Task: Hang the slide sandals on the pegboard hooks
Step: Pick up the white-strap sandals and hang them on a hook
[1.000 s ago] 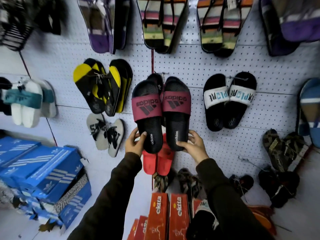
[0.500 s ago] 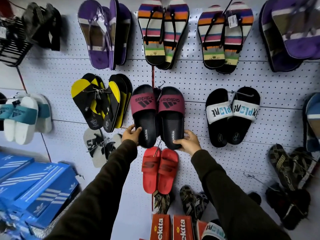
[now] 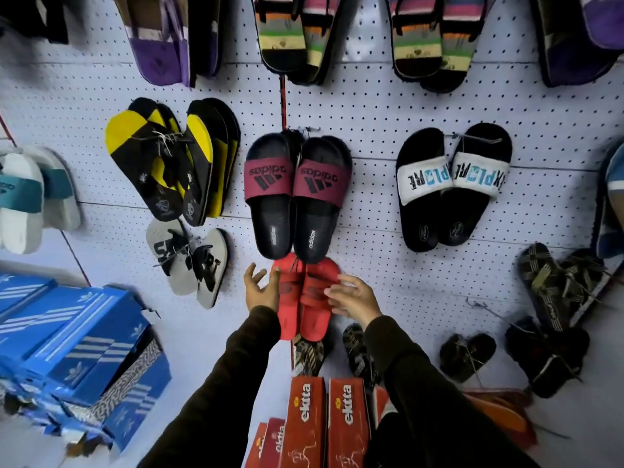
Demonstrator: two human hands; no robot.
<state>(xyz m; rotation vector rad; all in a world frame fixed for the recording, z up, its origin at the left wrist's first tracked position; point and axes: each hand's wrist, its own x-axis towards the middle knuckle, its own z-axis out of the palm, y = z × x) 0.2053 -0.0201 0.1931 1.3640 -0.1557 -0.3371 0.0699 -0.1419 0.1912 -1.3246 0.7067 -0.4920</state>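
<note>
A pair of black slide sandals with maroon straps (image 3: 297, 194) hangs toes-up from a hook (image 3: 312, 129) in the middle of the white pegboard (image 3: 378, 123). No hand touches it. Below it, my left hand (image 3: 260, 288) is open with fingers spread, and my right hand (image 3: 354, 297) is open too. Both hover in front of a red pair of slides (image 3: 309, 309) hanging lower on the board, one hand at each side. Whether the fingers touch the red pair I cannot tell.
Other pairs hang all around: yellow-black flip-flops (image 3: 172, 160), grey ones (image 3: 189, 261), black-and-white slides (image 3: 452, 187), striped pairs (image 3: 290, 35) above. Blue shoe boxes (image 3: 77, 352) are stacked at the lower left, red boxes (image 3: 320, 423) below my arms. A bare hook (image 3: 479, 307) juts out at the lower right.
Both hands have let go of the maroon-strap slides, which now hang alone, and have dropped down to the red pair with fingers open.
</note>
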